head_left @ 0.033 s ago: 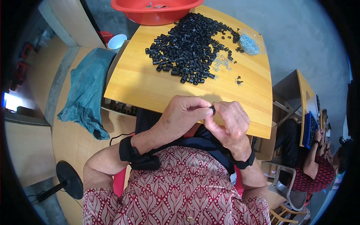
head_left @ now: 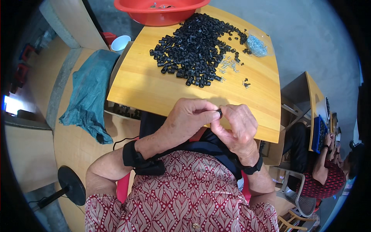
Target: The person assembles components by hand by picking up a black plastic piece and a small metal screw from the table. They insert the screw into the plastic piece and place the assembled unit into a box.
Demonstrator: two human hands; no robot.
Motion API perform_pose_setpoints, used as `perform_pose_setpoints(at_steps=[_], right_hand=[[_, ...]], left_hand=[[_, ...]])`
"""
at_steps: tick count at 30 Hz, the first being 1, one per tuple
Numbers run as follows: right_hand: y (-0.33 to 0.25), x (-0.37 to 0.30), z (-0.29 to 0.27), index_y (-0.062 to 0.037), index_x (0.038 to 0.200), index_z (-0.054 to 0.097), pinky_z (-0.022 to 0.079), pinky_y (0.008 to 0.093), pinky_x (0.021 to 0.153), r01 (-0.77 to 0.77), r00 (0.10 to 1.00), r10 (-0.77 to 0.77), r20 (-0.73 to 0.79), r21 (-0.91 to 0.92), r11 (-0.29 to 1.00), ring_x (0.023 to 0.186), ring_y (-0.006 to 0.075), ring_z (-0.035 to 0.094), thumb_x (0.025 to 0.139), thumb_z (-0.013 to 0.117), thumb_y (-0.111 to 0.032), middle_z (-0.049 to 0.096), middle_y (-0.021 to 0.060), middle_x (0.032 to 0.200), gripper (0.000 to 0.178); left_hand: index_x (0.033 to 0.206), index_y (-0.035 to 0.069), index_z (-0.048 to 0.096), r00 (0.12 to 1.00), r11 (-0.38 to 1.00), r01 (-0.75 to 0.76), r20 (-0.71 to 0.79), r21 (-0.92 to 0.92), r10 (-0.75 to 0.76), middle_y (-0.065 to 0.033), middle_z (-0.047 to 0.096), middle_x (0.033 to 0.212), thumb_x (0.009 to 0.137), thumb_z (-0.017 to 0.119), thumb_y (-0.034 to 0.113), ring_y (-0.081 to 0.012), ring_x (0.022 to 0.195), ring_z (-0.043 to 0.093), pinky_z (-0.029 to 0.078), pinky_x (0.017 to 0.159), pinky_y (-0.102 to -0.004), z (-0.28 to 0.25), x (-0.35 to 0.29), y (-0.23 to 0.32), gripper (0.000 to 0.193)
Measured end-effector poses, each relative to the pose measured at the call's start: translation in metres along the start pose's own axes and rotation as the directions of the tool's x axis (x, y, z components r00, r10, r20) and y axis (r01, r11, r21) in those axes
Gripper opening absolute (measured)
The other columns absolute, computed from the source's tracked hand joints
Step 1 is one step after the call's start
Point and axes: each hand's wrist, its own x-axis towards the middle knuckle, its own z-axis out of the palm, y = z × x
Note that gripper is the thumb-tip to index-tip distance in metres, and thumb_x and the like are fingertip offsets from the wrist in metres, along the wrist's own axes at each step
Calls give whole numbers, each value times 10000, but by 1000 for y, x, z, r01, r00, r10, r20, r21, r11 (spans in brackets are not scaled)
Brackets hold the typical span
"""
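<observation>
Head view — left hand [head_left: 189, 116], right hand [head_left: 239, 125] pinching black part [head_left: 219, 113]; probably light, stiff — hold by sides; pile [head_left: 193, 48], twelve o'clock.

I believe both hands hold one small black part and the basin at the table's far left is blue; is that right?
The head view shows a red plastic basin, not blue; the left hand and right hand hold one small black part.

No visible change since the earlier picture in the left hand [head_left: 190, 116], right hand [head_left: 238, 125] or small black piece [head_left: 220, 113].
</observation>
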Motion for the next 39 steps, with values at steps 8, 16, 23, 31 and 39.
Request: perform_pose_setpoints(at_steps=[8,16,23,31,39], right_hand=[[1,8,-3,-6,845,625,498,358,616,-58,998,58,-34,6,998,677,273,617,672,786,-28,629,105,781,237],[-3,24,5,3,1056,633,503,381,700,-42,997,37,62,76,996,768,288,615,736,800,-127,635,132,898,383],[38,11,-12,-6,1018,648,515,382,699,-88,984,111,140,-157,984,750,292,628,792,708,-66,635,130,815,242],[76,21,-6,-22,1009,664,519,416,694,-311,928,324,183,-93,946,776,347,638,820,669,-74,639,153,814,196],[87,37,30,-18,949,686,520,428,720,-263,886,281,370,-98,960,825,347,628,792,675,-95,619,144,855,176]], left_hand=[[1123,-22,650,992,979,-78,-110,-191,58,-16,671,972,955,624,123,-63,891,612,498,834,-232,-5,8,7,224],[1172,34,647,948,989,-133,-282,66,147,-28,683,891,917,624,79,-93,875,641,493,834,-248,-43,-2,41,260],[1168,-5,641,586,951,-195,-749,238,308,-84,703,949,923,627,65,-139,874,665,515,866,-260,-170,-36,38,256],[1248,-17,605,530,971,159,-845,179,69,-142,627,1220,921,628,53,-194,1117,589,461,977,-303,-219,-57,-64,335],[1158,0,658,622,962,-95,-739,258,259,-71,679,1094,938,614,60,-124,1010,623,473,909,-254,-147,-44,9,232]])
